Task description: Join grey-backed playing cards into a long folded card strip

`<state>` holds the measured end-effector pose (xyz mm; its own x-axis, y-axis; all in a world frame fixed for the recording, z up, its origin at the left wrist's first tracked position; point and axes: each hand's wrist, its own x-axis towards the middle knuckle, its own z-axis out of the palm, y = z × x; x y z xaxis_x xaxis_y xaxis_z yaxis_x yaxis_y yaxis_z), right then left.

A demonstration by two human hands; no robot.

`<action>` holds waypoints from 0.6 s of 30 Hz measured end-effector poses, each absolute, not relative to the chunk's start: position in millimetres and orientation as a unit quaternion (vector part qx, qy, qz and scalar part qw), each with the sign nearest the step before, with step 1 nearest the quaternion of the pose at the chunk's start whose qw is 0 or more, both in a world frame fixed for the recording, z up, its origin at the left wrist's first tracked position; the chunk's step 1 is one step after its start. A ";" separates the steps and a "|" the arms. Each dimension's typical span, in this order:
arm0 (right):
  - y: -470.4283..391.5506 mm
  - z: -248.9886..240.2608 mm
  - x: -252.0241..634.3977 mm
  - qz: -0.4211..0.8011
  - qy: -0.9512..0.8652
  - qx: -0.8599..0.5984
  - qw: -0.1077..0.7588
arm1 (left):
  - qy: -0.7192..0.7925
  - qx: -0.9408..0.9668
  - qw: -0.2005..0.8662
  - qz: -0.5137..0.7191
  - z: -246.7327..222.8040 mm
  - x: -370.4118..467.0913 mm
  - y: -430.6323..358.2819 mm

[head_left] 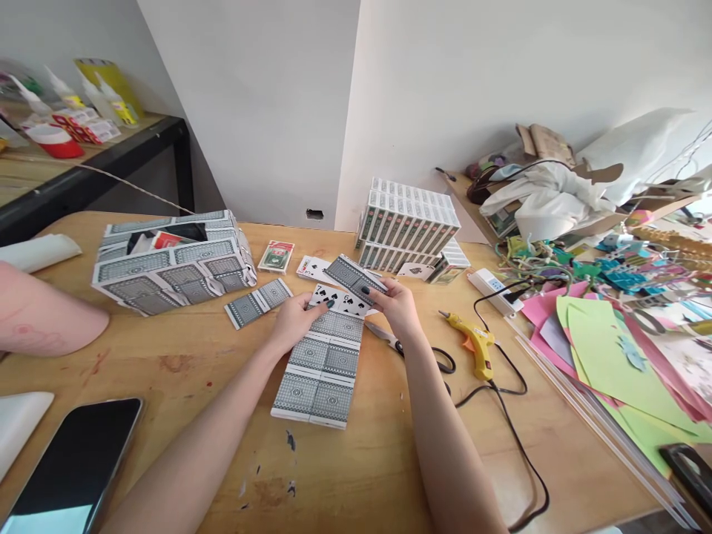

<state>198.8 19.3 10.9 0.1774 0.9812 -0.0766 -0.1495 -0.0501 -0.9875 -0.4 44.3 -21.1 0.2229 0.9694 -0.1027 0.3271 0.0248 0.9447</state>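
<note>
A panel of joined playing cards [323, 356], mostly backs up, lies on the table between my arms. My left hand [293, 320] pinches its far end, where a seven and a six of spades show face up. Closed on a strip of patterned card backs [351, 276], my right hand [396, 304] holds it tilted just beyond the panel's far end. Another card strip [258, 303] lies to the left of my left hand. Face-up cards [312, 268] rest behind the panel. Black-handled scissors [392, 340] lie partly under my right forearm.
A card-covered box [172, 263] stands at left, near another person's arm [50, 311]. Stacked card packs [409, 226] stand at the back. A yellow glue gun [472, 345] with its cable, a power strip [495, 291] and coloured paper [617, 356] are right; a phone [72, 467] lies front left.
</note>
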 end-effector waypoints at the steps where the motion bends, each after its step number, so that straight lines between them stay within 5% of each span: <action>1: 19.2 11.4 198.8 0.504 -0.402 -0.519 0.560 | 0.528 0.613 0.484 0.334 -21.3 -0.3 44.5; 18: 18.8 11.0 208.2 0.478 -0.477 -0.543 0.499 | 0.471 0.620 0.513 0.361 -22.5 -2.7 43.4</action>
<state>208.2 18.8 11.0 0.0882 0.9952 -0.0432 0.0411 -0.0469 -0.9981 -2.7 43.4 -22.5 0.2955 0.9547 -0.0346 0.2138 -0.0308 0.9764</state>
